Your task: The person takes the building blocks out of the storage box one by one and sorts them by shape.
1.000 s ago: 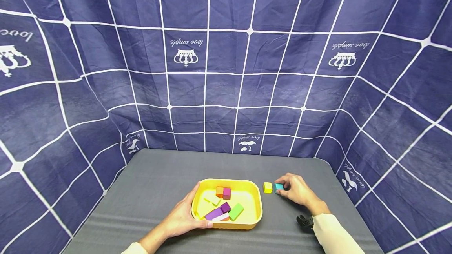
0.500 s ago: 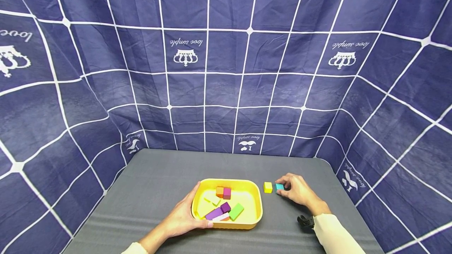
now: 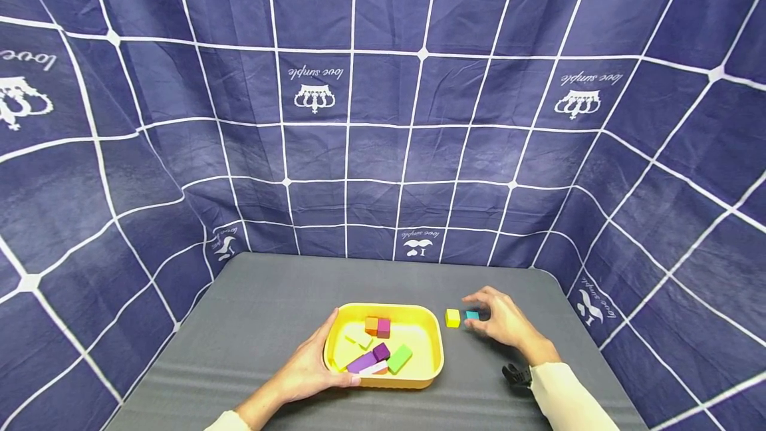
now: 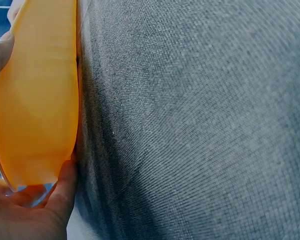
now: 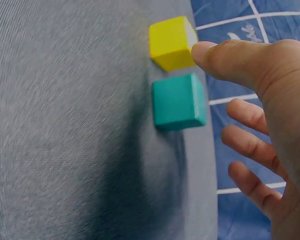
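My left hand (image 3: 311,361) grips the left end of a yellow plastic tub (image 3: 439,368), its thumb along the near wall. In the left wrist view, fingertips and thumb press on the tub's orange-looking outer wall (image 4: 37,100). Over on the right, my right hand (image 3: 505,321) hovers around a teal cube (image 3: 472,316) with thumb and fingers spread apart. The right wrist view shows the teal cube (image 5: 177,102) on the table, free of the fingers. Close beside it sits a yellow cube (image 5: 171,44), overlapped at its edge by the thumb tip in that view.
Several blocks lie in the tub, among them a green block (image 3: 400,359), a purple block (image 3: 361,363), an orange cube (image 3: 372,326) and a magenta cube (image 3: 383,328). A black strap (image 3: 516,375) is by the right sleeve. Blue gridded cloth (image 3: 383,151) walls in the grey table (image 3: 287,285).
Earlier my right hand pinched the teal cube and shifted it slightly right. Now its fingers have spread and risen off the cube. The left hand and tub stay put.
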The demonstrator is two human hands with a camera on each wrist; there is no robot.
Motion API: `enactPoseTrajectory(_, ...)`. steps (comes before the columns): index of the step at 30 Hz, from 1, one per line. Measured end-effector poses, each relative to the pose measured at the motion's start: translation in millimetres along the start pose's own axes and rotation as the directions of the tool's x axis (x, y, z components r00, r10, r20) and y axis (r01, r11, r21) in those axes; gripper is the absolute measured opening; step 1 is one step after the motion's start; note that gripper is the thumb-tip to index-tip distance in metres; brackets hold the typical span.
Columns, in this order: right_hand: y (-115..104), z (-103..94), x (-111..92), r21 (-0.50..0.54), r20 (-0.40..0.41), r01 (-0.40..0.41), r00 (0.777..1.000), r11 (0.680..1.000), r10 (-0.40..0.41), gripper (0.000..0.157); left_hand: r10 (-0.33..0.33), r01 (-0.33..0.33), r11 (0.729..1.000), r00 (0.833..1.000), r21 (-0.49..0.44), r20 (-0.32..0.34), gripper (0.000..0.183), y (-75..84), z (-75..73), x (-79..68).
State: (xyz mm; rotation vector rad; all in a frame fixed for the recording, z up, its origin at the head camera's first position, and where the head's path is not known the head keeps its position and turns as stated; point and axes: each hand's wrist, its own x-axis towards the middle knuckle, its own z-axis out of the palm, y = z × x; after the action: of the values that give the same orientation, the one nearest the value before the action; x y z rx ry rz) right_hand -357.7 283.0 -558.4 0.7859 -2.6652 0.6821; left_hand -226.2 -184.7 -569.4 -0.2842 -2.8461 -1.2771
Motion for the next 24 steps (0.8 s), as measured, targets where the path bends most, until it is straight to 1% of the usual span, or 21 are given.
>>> enactPoseTrajectory(7,-20,-6.3,10,-0.039,-0.024,0.05,0.998,0.998,-0.051,0.046,-0.002,0.002,1.0,1.0,0.0,0.004,0.153,-0.5,-0.6,0.2)
enactPoseTrajectory(10,-30,-8.4,14,-0.064,-0.018,0.074,0.997,0.995,-0.075,0.046,-0.003,0.003,1.0,1.0,0.001,0.008,0.153,-0.6,-0.8,0.2)
enactPoseTrajectory(17,-58,-11.7,26,-0.081,0.064,0.082,0.995,0.993,-0.077,0.051,-0.001,0.002,1.0,1.0,-0.016,0.015,0.153,0.0,-1.7,1.5)
enactPoseTrajectory(24,-86,-10.7,35,-0.068,0.163,0.107,0.982,0.992,-0.095,0.061,-0.012,0.012,1.0,1.0,-0.021,0.024,0.153,-0.4,-1.5,2.3)
